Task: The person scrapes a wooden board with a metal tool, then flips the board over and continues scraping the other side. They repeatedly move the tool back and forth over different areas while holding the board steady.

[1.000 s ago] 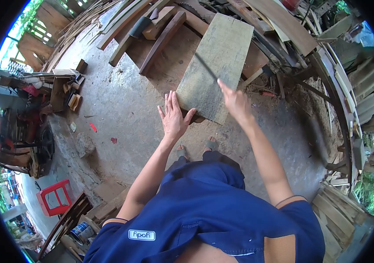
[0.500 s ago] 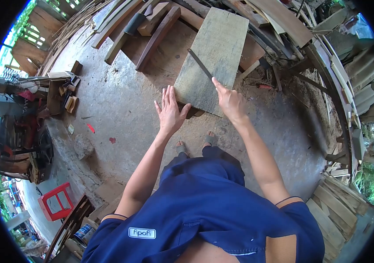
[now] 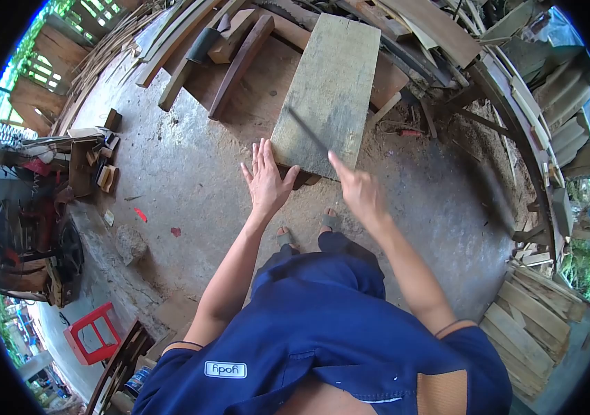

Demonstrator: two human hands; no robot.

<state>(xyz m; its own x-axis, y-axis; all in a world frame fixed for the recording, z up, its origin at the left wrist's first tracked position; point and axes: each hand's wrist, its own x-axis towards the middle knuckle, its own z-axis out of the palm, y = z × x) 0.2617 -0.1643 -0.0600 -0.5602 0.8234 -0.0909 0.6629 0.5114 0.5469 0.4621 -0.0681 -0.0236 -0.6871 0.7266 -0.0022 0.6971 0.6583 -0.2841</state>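
Note:
A wide, pale wooden board (image 3: 329, 76) with dark stains lies raised above the floor in front of me. Against its near left corner rests my left hand (image 3: 267, 180), fingers spread, holding nothing. My right hand (image 3: 360, 190) is closed around one end of a thin dark bar (image 3: 306, 129), which looks like a file or blade. The bar slants up and left across the near part of the board, slightly blurred. Whether it touches the surface I cannot tell.
Left of the board lie a reddish wooden beam (image 3: 243, 66) and a mallet-like tool with a dark cylinder (image 3: 202, 45). Stacked lumber (image 3: 440, 34) is at the upper right. A red plastic stool (image 3: 93, 333) stands lower left, below a machine (image 3: 32, 242).
My right hand and the bar have moved down and slightly left in view. My left hand stays at the board's corner.

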